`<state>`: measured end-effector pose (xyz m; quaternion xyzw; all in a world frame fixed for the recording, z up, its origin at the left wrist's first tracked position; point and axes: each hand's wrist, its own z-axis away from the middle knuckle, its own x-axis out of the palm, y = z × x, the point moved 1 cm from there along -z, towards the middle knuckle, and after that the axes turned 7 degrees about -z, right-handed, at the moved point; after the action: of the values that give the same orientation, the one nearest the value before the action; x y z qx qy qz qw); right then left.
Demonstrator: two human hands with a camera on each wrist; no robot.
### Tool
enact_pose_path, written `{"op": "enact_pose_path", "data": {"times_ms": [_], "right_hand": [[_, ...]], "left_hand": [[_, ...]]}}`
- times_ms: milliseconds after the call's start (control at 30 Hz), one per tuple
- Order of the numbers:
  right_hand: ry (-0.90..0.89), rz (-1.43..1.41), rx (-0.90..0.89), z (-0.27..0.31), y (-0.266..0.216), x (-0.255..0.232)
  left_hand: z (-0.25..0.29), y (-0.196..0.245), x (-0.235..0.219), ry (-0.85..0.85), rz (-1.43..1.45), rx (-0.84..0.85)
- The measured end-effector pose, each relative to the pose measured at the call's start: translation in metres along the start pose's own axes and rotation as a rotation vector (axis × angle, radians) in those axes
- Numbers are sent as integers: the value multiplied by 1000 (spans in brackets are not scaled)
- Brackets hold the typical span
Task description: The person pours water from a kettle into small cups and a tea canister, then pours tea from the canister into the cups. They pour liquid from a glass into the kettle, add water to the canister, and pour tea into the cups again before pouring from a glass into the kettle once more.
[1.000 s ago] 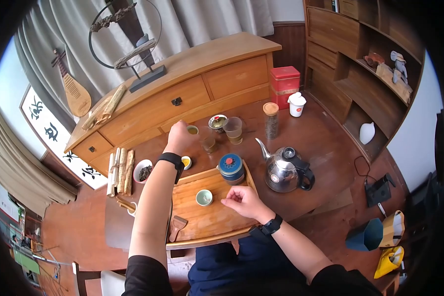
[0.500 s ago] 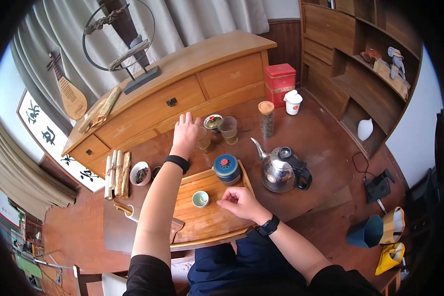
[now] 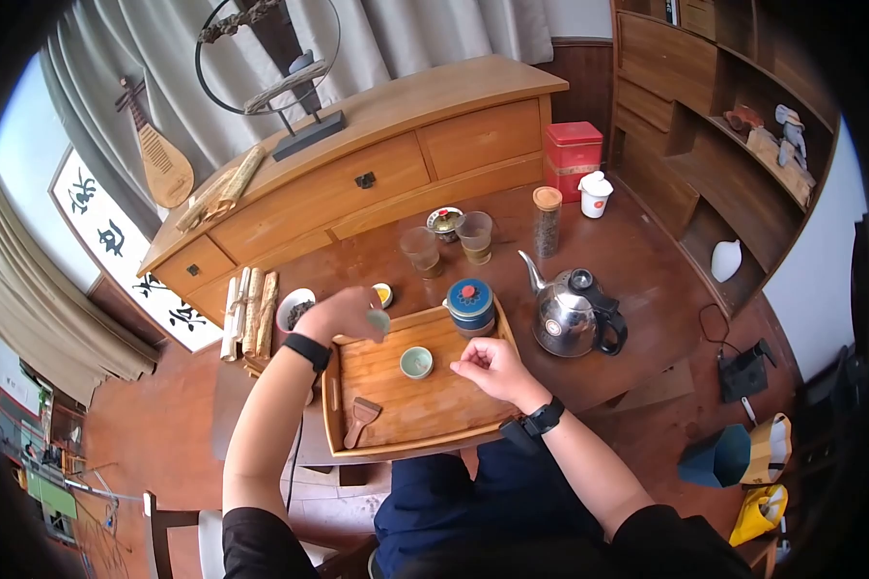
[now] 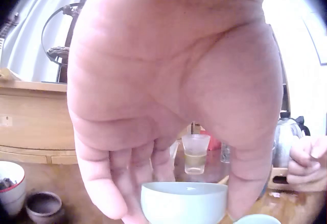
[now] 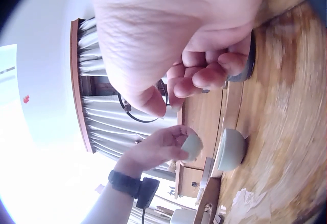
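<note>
My left hand (image 3: 341, 315) pinches a small pale green teacup (image 4: 184, 204) between thumb and fingers, above the wooden tray's (image 3: 433, 417) back left corner. A matching teacup (image 3: 416, 363) stands on the tray, between my two hands. Over the tray's right side my right hand (image 3: 497, 375) hovers with loosely curled fingers and holds nothing. Behind it, at the tray's back right corner, stands a blue lidded canister (image 3: 469, 303) with a red knob. A small cup of yellow liquid (image 3: 383, 293) sits just beyond the left hand. At the tray's front left lies a wooden brush-like tool (image 3: 361, 421).
A steel kettle (image 3: 562, 317) stands right of the tray. Farther back are two glass cups (image 3: 421, 253), a lidded bowl (image 3: 445, 223) and a cork-topped jar (image 3: 546, 224). To the left are a bowl of dark leaves (image 3: 296, 307), a dark brown cup (image 4: 44, 206) and bundled rolls (image 3: 251, 314).
My left hand reached farther back over the table, then came back toward me to the tray's corner with the teacup. My right hand has stayed nearly in place. The head view has shifted slightly.
</note>
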<state>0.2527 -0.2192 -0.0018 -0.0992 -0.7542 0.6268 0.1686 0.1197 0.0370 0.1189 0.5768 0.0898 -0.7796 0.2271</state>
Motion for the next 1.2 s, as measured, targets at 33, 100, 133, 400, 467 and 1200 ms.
{"op": "enact_pose_path", "data": {"times_ms": [33,100,133,400,467,1200], "right_hand": [[6,-6,0,0,1,0],[15,8,-5,0,0,0],[13,9,-5,0,0,0],[8,32,8,-2,4,0],[10,36,11,-1,5,0],[10,0,10,1,-1,0]], "left_hand": [[8,1,10,-33,11,25],[22,2,29,-80,38,72],[28,4,37,-79,40,71],[33,3,76,47,22,57],[30,-2,82,83,14,80],[-63,-45,62,524,16,-212]]}}
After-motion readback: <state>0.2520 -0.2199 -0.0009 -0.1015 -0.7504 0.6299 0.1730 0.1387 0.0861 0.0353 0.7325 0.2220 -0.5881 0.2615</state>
